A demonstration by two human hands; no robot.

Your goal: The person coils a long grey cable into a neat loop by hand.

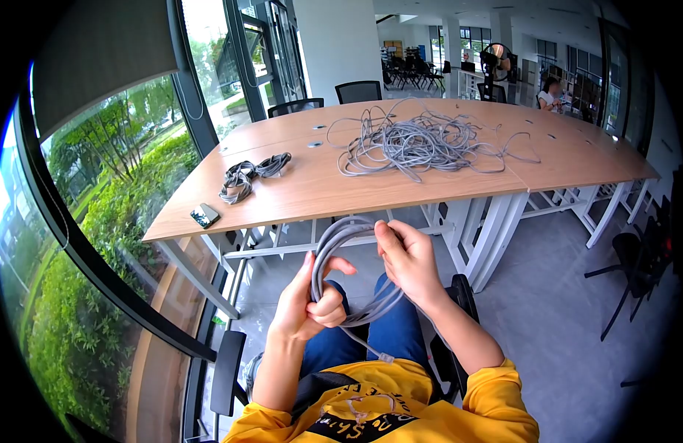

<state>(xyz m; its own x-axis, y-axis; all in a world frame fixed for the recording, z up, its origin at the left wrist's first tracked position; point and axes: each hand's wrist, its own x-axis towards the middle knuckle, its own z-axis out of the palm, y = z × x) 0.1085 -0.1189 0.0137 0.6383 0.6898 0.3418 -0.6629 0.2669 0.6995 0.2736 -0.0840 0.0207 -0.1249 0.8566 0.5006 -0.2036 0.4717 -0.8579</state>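
A grey network cable (329, 249), wound into a loose coil of several loops, is held up over my lap. My left hand (303, 299) wraps its lower fingers round the coil's left side, thumb and index finger apart. At the upper right of the coil, my right hand (411, 264) pinches the loops between thumb and fingers. One end of the cable hangs below the coil, its plug (386, 358) resting against the yellow shirt. A large tangle of grey cable (422, 140) lies on the table, and a bundled cable (245, 177) sits to its left.
The wooden table (341, 193) stands just in front of my knees. A small shiny box (205, 215) lies near its left corner. Chairs (358, 91) and a fan (496, 63) stand behind it. Windows are on the left; a person (550, 96) sits far right.
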